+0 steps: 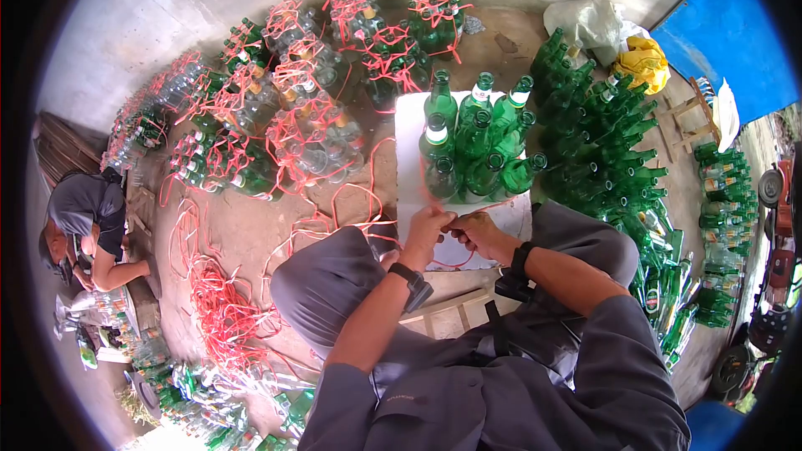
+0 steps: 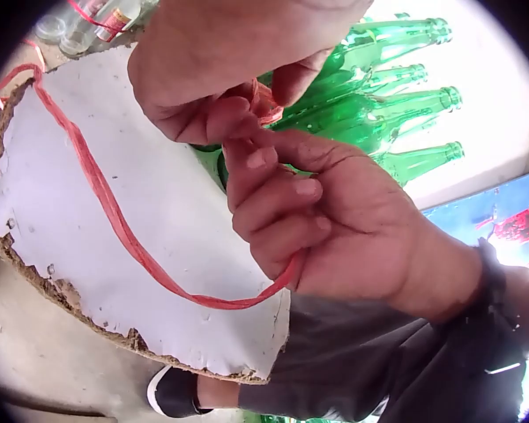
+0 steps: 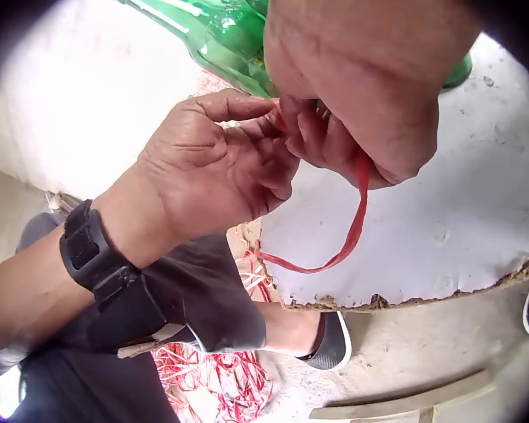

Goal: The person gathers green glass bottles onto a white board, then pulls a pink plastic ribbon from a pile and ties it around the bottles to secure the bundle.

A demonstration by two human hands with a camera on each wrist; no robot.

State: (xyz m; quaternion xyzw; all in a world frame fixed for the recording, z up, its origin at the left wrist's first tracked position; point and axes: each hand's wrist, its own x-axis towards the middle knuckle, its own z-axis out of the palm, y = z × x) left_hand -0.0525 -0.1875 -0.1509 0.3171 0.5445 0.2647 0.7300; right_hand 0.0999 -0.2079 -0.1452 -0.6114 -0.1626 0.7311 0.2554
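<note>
My left hand and right hand meet fingertip to fingertip at the near side of a group of green glass bottles. The bottles stand upright on a white board with a frayed edge. Both hands pinch red plastic string between thumb and fingers, close against the bottles. In the left wrist view, the right hand's lower fingers curl over a length of string that loops across the board. The exact crossing of the string is hidden behind the fingers.
Bottle bundles tied with red string stand at left and back. A tangled string heap lies at left on the floor. Many loose green bottles stand at right, near a yellow bag. Another person crouches at far left.
</note>
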